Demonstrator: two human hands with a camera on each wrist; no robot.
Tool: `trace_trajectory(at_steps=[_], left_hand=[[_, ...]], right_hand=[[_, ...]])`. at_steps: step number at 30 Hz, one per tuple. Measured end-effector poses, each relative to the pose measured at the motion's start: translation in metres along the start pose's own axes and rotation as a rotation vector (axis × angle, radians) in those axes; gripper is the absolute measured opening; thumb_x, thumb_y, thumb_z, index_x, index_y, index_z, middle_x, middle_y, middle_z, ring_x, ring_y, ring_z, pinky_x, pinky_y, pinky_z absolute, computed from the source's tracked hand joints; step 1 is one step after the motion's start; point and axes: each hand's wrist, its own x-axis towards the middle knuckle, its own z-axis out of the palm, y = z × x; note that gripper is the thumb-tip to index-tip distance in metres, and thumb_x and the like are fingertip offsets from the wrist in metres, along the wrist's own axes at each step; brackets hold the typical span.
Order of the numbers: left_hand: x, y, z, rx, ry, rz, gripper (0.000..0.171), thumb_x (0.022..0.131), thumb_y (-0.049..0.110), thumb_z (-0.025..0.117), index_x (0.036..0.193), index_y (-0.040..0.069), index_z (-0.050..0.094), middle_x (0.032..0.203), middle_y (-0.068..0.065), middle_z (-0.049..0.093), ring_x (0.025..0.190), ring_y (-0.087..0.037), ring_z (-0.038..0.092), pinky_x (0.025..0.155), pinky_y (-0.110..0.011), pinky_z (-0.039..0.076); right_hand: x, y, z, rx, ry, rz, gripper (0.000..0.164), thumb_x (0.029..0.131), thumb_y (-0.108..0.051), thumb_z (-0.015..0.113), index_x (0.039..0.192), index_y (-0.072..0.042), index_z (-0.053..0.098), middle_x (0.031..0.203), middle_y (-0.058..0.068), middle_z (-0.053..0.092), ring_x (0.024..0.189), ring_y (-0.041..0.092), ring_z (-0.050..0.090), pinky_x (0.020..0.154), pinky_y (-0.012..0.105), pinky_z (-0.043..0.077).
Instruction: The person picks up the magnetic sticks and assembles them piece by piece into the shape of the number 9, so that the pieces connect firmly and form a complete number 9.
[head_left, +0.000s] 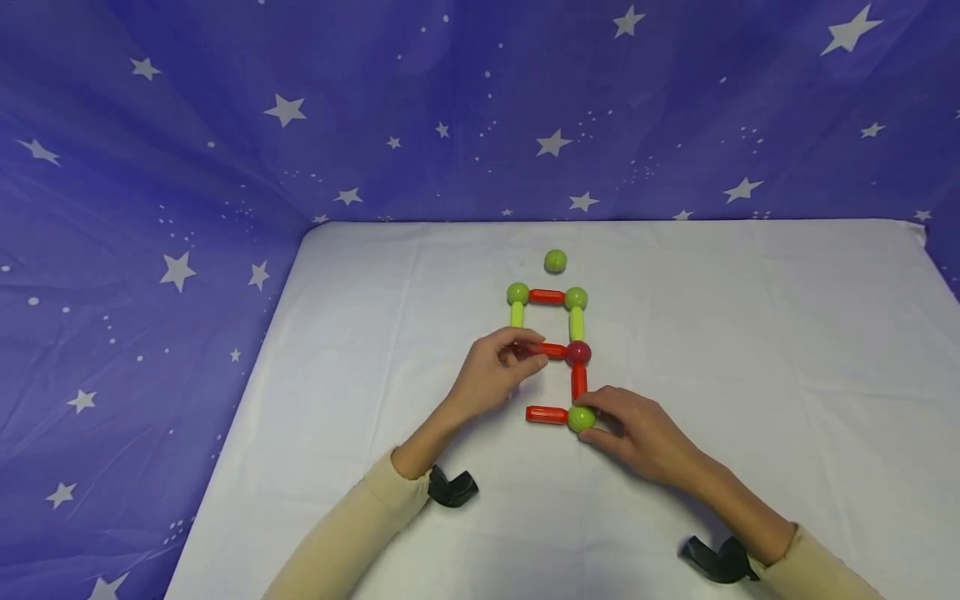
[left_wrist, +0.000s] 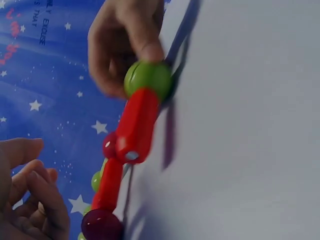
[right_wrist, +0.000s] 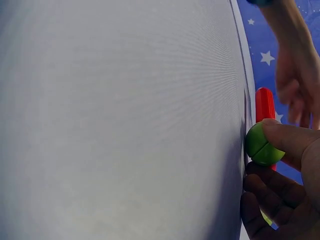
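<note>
Thumb and fingers of my right hand (head_left: 648, 433) pinch a green ball (head_left: 581, 418) at the near corner of a magnetic rod-and-ball figure. A red rod (head_left: 546, 414) points left from that ball, its far end free. Another red rod (head_left: 579, 382) leads up to a dark red ball (head_left: 578, 352). My left hand (head_left: 491, 371) hovers by the middle crossing rod (head_left: 553, 351), fingers loosely bent with nothing between them. It covers the left dark red ball in the head view; the left wrist view shows that ball (left_wrist: 102, 225) apart from the fingers.
Two green balls (head_left: 517, 293) joined by a red rod (head_left: 547, 297) form the far side, with yellow-green rods (head_left: 577, 323) down from them. A loose green ball (head_left: 555, 261) lies beyond. White cloth (head_left: 750, 350) covers the table; a starry blue curtain (head_left: 480, 108) hangs behind.
</note>
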Motion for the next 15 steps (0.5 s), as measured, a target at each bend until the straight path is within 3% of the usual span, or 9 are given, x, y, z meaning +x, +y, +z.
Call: trace_trajectory(at_steps=[3, 6, 10, 13, 15], left_hand=[[0.019, 0.003, -0.002, 0.015, 0.036, 0.033, 0.029, 0.091, 0.016, 0.071, 0.116, 0.001, 0.067, 0.102, -0.006, 0.065, 0.054, -0.015, 0.049, 0.048, -0.024, 0.040], [0.036, 0.003, -0.004, 0.030, 0.069, 0.037, 0.029, 0.092, 0.017, 0.071, 0.115, 0.001, 0.067, 0.087, -0.009, 0.062, 0.049, -0.014, 0.045, 0.045, -0.024, 0.036], [0.057, 0.001, -0.008, 0.057, 0.113, 0.033, 0.028, 0.093, 0.021, 0.070, 0.116, 0.004, 0.069, 0.086, -0.006, 0.063, 0.050, -0.012, 0.042, 0.046, -0.024, 0.034], [0.073, -0.002, -0.013, 0.060, 0.125, 0.029, 0.030, 0.093, 0.021, 0.070, 0.119, 0.005, 0.068, 0.106, -0.005, 0.067, 0.054, -0.013, 0.046, 0.050, -0.025, 0.038], [0.085, -0.005, -0.017, 0.075, 0.126, 0.024, 0.032, 0.092, 0.022, 0.071, 0.120, 0.005, 0.068, 0.109, -0.007, 0.067, 0.058, -0.015, 0.050, 0.054, -0.025, 0.040]], right_hand=[[0.000, 0.000, 0.001, -0.002, 0.006, -0.005, 0.039, 0.080, -0.015, 0.083, 0.117, -0.016, 0.067, 0.107, -0.011, 0.065, 0.094, 0.008, 0.059, 0.083, 0.037, 0.051], [0.000, 0.001, 0.002, -0.001, 0.007, -0.008, 0.039, 0.081, -0.015, 0.082, 0.117, -0.016, 0.067, 0.107, -0.011, 0.065, 0.094, 0.008, 0.059, 0.083, 0.037, 0.051], [0.000, 0.001, 0.002, 0.005, 0.008, -0.007, 0.039, 0.081, -0.015, 0.082, 0.117, -0.017, 0.067, 0.106, -0.011, 0.065, 0.093, 0.008, 0.059, 0.082, 0.036, 0.051], [0.000, 0.001, 0.002, 0.010, 0.008, -0.002, 0.039, 0.081, -0.015, 0.082, 0.117, -0.017, 0.067, 0.106, -0.012, 0.065, 0.091, 0.008, 0.058, 0.080, 0.035, 0.051], [0.000, 0.001, 0.002, 0.007, 0.010, -0.002, 0.038, 0.081, -0.015, 0.082, 0.117, -0.017, 0.067, 0.106, -0.012, 0.065, 0.091, 0.008, 0.058, 0.080, 0.034, 0.050]])
